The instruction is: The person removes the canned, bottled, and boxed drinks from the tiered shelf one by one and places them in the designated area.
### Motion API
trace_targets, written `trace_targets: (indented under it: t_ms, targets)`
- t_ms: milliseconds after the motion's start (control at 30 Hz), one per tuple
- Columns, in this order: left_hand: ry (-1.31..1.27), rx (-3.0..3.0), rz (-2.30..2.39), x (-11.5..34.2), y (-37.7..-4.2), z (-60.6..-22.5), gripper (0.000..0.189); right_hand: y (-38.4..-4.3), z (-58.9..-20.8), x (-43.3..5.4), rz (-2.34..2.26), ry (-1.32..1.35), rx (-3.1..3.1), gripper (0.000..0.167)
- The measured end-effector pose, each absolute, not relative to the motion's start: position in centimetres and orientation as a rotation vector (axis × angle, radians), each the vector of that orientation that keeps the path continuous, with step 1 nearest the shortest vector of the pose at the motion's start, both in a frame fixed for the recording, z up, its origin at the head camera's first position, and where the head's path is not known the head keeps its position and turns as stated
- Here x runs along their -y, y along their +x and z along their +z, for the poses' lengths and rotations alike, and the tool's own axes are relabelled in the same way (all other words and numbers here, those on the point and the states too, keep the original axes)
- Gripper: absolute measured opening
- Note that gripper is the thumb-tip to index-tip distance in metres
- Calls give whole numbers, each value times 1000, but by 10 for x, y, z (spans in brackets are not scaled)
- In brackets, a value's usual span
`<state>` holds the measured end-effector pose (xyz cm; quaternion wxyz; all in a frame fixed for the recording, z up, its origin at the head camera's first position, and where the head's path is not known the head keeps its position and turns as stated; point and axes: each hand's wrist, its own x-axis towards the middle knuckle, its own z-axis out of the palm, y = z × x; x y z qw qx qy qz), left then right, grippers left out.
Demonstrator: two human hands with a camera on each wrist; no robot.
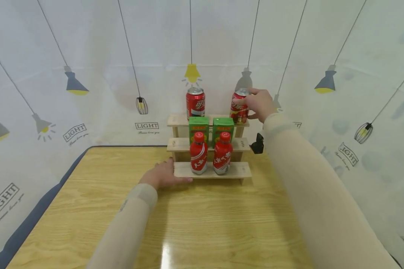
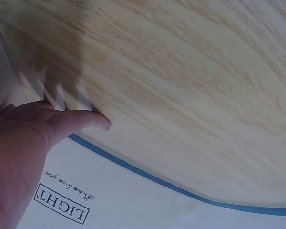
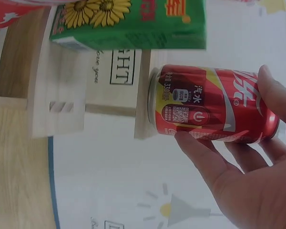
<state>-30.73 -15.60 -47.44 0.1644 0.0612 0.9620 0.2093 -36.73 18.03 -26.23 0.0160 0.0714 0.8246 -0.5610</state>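
Observation:
A three-tier wooden display rack [image 1: 241,170] stands on the table in the head view. My left hand [image 1: 161,175] holds the left end of its lowest step, thumb along the front edge. In the left wrist view that hand [image 2: 26,138] shows at the left; its grip is partly hidden. My right hand [image 1: 260,104] grips a red soda can [image 1: 238,108] at the top step's right end. In the right wrist view, the fingers and thumb curl round the can [image 3: 214,105], its base at the board. Another red soda can [image 1: 195,102] stands left on that step.
Two green drink cartons [image 1: 223,129] stand on the middle step, behind two red bottles [image 1: 223,155] on the lowest. A small black object [image 1: 257,144] is right of the rack. The wooden table [image 1: 121,209] meets a lamp-printed backdrop [image 1: 97,74] behind.

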Motion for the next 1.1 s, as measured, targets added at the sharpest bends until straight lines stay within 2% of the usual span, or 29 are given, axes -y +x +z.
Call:
trace_targets:
  t_ms: [133,633,833,1100]
  targets:
    - [185,-2745,599,155,-307,-473,145,-365,-263,-197,-1769,225,-2556,71]
    - [215,-2753,558,154,-300,-464,138,-357,-278,-251,-1984,394,-2456,69]
    - [220,-2754,552,153,-298,-463,137,-353,-302,-269,-1911,437,-2488,71]
    - [202,-2768,550,155,-301,-467,148,-355,-350,-289,-1893,559,-2498,77]
